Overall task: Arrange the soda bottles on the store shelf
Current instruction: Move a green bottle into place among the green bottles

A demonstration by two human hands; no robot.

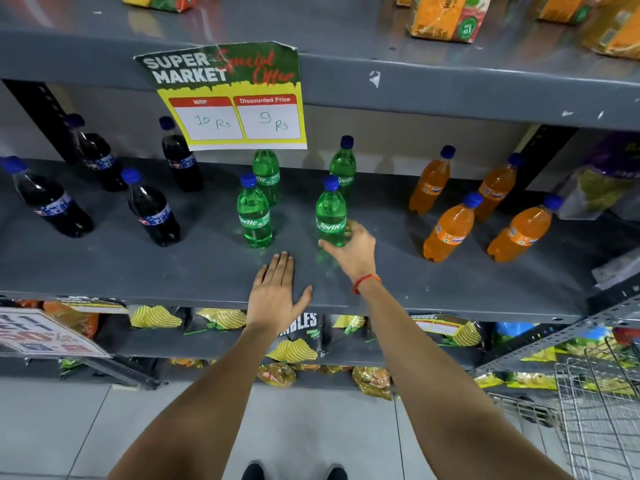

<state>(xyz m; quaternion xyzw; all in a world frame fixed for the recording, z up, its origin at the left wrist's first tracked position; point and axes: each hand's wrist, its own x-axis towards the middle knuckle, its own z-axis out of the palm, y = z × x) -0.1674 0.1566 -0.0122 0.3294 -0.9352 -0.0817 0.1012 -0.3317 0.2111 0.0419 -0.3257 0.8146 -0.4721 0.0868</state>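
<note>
On the grey middle shelf (pixel 138 271) stand three groups of blue-capped soda bottles: dark cola bottles (pixel 152 209) at left, green Sprite bottles (pixel 254 216) in the middle, orange Fanta bottles (pixel 450 230) at right. My right hand (pixel 353 251) wraps around the base of the front right Sprite bottle (pixel 330 216), which stands upright. My left hand (pixel 275 289) lies flat and open on the shelf's front edge, just in front of the front left Sprite bottle and not touching it.
A yellow price sign (pixel 235 98) hangs from the shelf above and hides a rear Sprite bottle's top. Juice cartons (pixel 446 15) sit on the top shelf. Snack bags (pixel 294 341) fill the lower shelves. A wire basket (pixel 599 403) stands at lower right.
</note>
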